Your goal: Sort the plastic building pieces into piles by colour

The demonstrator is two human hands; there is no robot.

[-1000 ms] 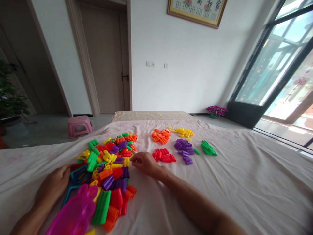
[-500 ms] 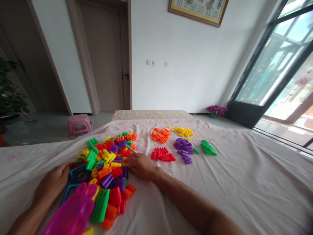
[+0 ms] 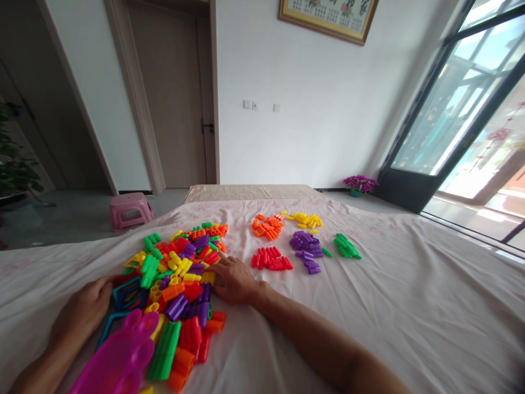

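A big mixed heap of coloured plastic tube blocks lies on a pale pink sheet. My right hand rests at the heap's right edge, fingers curled into the blocks by a yellow piece. My left hand lies on the heap's left side, fingers spread over blue frame pieces. Beyond lie sorted piles: red, orange, yellow, purple and green.
A magenta plastic scoop-like toy lies at the near left. A pink stool stands on the floor beyond the bed, by a closed door. A flower pot sits near the glass sliding door at right.
My right hand has moved left and nearer, from beside the red pile into the edge of the mixed heap. The left hand has stayed where it was.
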